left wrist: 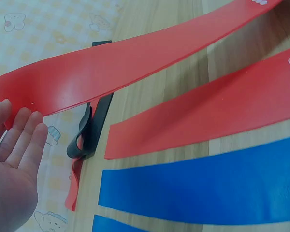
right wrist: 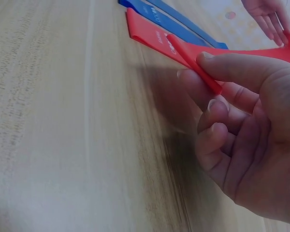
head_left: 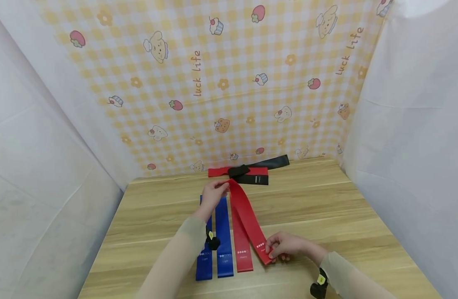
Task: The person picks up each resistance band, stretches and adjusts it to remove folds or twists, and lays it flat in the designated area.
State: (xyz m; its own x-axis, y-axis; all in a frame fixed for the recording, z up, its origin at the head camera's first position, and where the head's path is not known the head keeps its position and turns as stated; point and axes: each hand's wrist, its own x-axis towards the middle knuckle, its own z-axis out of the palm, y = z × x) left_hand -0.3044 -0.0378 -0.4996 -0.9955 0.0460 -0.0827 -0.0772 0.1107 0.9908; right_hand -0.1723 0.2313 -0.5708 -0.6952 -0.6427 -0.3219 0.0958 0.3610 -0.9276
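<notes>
A red resistance band (head_left: 247, 211) is stretched out flat between both hands, raised over the table. My left hand (head_left: 215, 193) pinches its far end between thumb and fingers. At the near end, beside the printed dots, my right hand (head_left: 286, 245) pinches the band; in the right wrist view the thumb presses the folded end (right wrist: 195, 63) against the index finger. Beneath it lies a second red band (head_left: 242, 249) marked Heavy. To its left are two blue bands (head_left: 224, 236) marked Light, laid side by side, the outer one partly hidden by my left arm.
At the back of the table, against the checked cloth (head_left: 229, 104), a black band (head_left: 247, 178) overlaps another red band (head_left: 259, 170) in a loose pile. White cloth walls (head_left: 405, 124) stand on both sides of the wooden table (head_left: 318, 207).
</notes>
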